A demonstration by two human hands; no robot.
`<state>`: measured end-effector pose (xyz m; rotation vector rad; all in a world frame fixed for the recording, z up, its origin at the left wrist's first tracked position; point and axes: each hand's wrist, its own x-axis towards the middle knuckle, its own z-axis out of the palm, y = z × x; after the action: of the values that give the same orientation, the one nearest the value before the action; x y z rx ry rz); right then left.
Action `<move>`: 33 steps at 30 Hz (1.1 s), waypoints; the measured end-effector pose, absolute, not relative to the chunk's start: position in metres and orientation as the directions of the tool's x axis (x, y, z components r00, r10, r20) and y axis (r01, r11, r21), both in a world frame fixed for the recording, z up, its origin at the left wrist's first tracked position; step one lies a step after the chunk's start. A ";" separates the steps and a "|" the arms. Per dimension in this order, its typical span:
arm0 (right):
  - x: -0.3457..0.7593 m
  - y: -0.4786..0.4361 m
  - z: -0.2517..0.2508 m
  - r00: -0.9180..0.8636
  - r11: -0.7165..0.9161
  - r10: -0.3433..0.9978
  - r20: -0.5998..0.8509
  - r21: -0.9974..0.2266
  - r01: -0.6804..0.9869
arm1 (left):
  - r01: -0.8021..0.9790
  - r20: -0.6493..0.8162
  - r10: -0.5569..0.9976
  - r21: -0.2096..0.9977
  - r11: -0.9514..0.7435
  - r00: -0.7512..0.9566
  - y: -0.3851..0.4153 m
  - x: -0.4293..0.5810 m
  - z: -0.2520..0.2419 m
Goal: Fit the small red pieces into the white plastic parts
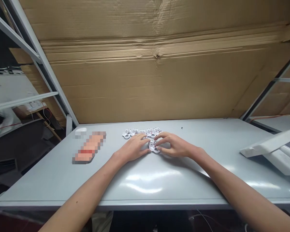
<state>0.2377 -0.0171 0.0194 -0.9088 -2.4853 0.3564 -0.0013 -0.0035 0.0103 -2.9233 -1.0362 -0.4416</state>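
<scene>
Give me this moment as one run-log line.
hands: left hand, right hand | touching: white plastic part | behind: row of five like parts

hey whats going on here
A person's left hand and right hand hold a small white part with holes in it on a grey table. Five similar parts sit in a row just beyond. A blurred item lies to the left.
</scene>
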 end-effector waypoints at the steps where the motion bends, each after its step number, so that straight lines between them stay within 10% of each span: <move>1: 0.238 -0.017 0.020 -0.668 0.746 0.662 0.341 -0.393 0.538 | 0.618 0.264 0.618 0.092 -0.781 0.741 -0.004 -0.001 0.011; 17: 0.237 -0.018 0.018 -0.647 0.718 0.691 0.322 -0.415 0.559 | 0.692 0.191 0.697 0.101 -0.715 0.691 -0.003 -0.008 0.015; 33: 0.290 0.035 -0.020 -0.240 0.373 0.911 0.336 -0.420 0.827 | 0.678 0.146 0.695 0.152 -0.719 0.704 -0.011 0.009 0.004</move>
<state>0.2904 0.0349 -0.0200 -1.4944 -2.1127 0.2089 0.0093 -0.0107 0.0041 -2.9797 -1.2031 -0.3124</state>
